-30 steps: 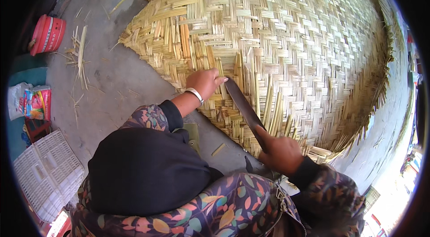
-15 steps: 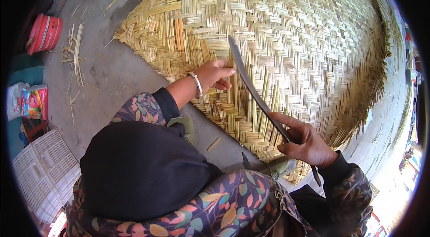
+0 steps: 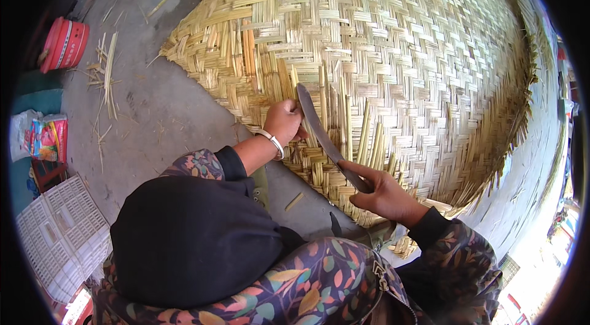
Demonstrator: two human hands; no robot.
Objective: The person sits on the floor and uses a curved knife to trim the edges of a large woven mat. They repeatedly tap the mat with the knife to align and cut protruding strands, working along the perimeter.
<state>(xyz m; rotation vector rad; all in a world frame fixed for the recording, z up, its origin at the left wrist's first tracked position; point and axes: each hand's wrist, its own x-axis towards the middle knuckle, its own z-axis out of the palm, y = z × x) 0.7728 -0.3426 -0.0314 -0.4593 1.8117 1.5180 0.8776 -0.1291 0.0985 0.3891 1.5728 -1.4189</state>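
Note:
A large woven mat (image 3: 418, 54) of flat, straw-coloured strips spreads out in front of me. Along its near edge several loose strip ends (image 3: 365, 134) stick up from the weave. My left hand (image 3: 285, 121), with a white bangle at the wrist, is closed around one woven strip (image 3: 294, 75) whose end shows just above the fist. In my right hand (image 3: 388, 197) is a long, dark, curved knife (image 3: 319, 128). Its blade slants up and left over the mat, the tip close beside the left hand's strip. My right fingers hide most of the handle.
Cut strip scraps (image 3: 109, 79) lie on the grey floor to the left. Beyond them are a red bucket (image 3: 72, 45), a colourful plastic packet (image 3: 46, 139) and a white slatted plastic crate (image 3: 64, 233). A short offcut (image 3: 294, 201) rests near the mat's front edge.
The knife and my right hand have moved left, bringing the blade tip down toward my left hand. My left hand has shifted slightly left and down, and its fingers have closed on a strip.

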